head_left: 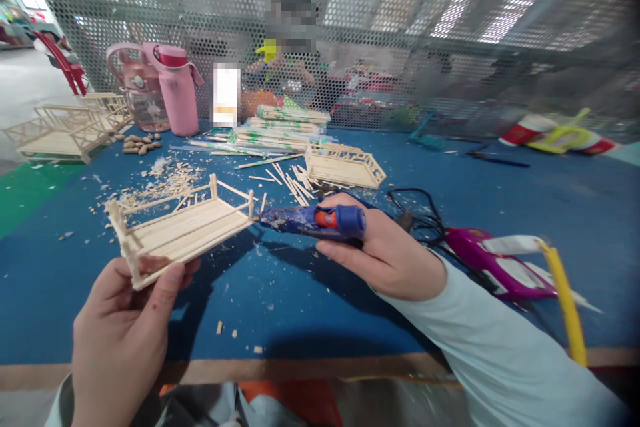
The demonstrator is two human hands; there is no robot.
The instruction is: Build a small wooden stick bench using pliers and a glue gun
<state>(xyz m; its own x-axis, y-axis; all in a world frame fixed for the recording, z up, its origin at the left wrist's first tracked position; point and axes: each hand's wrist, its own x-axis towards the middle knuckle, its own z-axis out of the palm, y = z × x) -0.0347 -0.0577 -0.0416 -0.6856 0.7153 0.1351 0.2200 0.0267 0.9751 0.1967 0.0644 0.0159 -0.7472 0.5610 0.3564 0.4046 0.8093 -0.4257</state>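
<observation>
My left hand [127, 320] grips the near left corner of a small wooden stick frame [185, 230], raised above the table and tilted. It has a flat slatted base, corner posts and thin rails. My right hand [395, 250] is closed round a blue hot glue gun [295, 220] with an orange part inside its body. The gun's nozzle points left and meets, or nearly meets, the post at the frame's right corner. Its handle is mostly hidden by my fingers.
Bundled sticks [285, 127], loose sticks and another wooden piece [345, 167] lie behind. Peanuts [140, 143], shavings [170, 183], a pink bottle [179, 97] and finished frames [60, 130] are left. A magenta tool [480, 253] and black cord [425, 207] lie right. Perforated metal [360, 80] bounds the back.
</observation>
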